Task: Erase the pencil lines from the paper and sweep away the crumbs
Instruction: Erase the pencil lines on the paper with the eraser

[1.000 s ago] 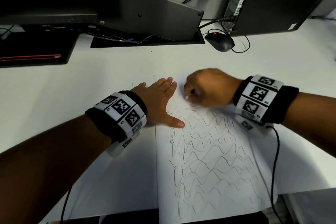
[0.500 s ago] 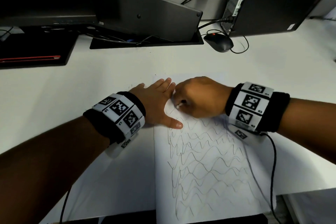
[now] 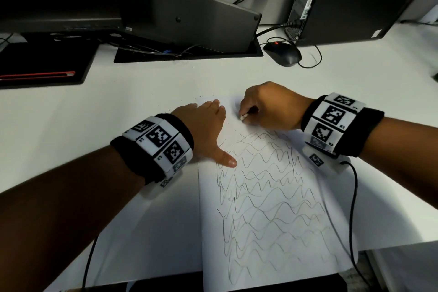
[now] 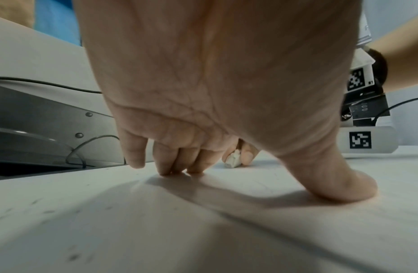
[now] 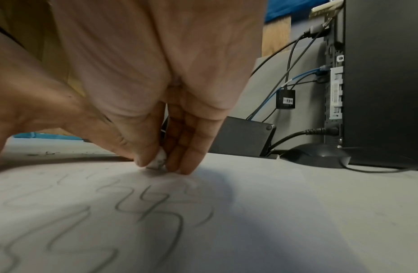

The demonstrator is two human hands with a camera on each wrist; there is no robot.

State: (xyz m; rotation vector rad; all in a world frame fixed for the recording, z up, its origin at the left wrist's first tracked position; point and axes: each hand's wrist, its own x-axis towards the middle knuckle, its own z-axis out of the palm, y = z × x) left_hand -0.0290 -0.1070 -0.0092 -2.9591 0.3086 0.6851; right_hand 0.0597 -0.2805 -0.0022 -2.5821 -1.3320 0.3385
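Note:
A white sheet of paper (image 3: 267,208) covered in wavy pencil lines (image 3: 272,197) lies on the white desk (image 3: 71,125). My left hand (image 3: 203,130) lies flat on the paper's upper left corner, fingers straight and thumb (image 4: 338,184) spread onto the sheet. My right hand (image 3: 267,106) pinches a small white eraser (image 3: 243,116) between thumb and fingers, its tip pressed to the paper near the top. The eraser (image 5: 157,160) also shows in the right wrist view and the eraser (image 4: 232,160) in the left wrist view. Dark crumbs (image 3: 196,97) dot the desk beyond the top edge.
A black mouse (image 3: 283,53) with its cable lies behind the paper. A monitor stand (image 3: 187,52) and a computer tower (image 3: 355,0) stand along the back. A black pad with a red stripe (image 3: 40,73) sits at far left. The desk's front edge runs just below the paper.
My right hand slid left with the eraser toward the left hand, then back right and up near the paper's top. The left hand stayed pressed on the sheet.

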